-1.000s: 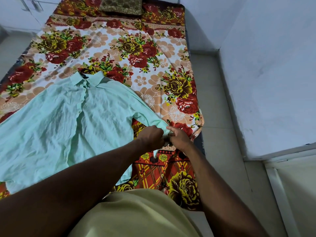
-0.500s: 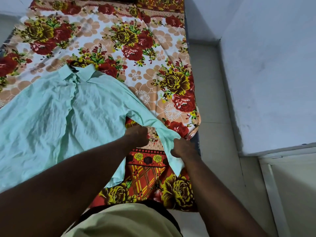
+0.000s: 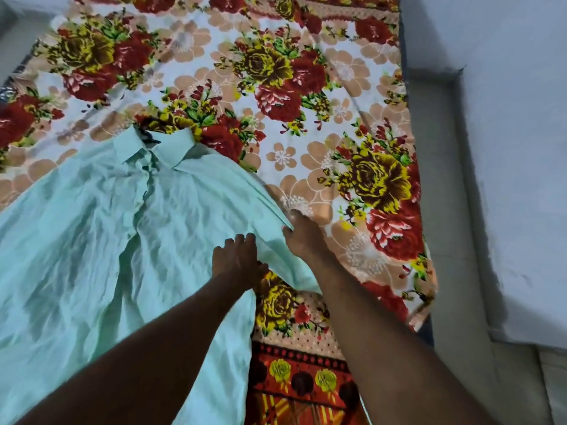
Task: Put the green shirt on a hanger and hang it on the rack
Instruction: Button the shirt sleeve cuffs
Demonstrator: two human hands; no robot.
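While green shirt (image 3: 92,240) lies spread, collar up, on floral bed (image 3: 337,87), left hand (image 3: 237,259) rests straight fingers (image 3: 242,242) on sleeve; right hand (image 3: 303,240) beside it pinches sleeve edge.

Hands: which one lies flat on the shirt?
The left hand, fingers straight and spread on the green shirt. The right hand instead grips the fabric's folded edge beside it.

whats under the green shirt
The floral bedsheet runs under the green shirt; a dark item pokes out at the collar. Anything else beneath the fabric is covered.
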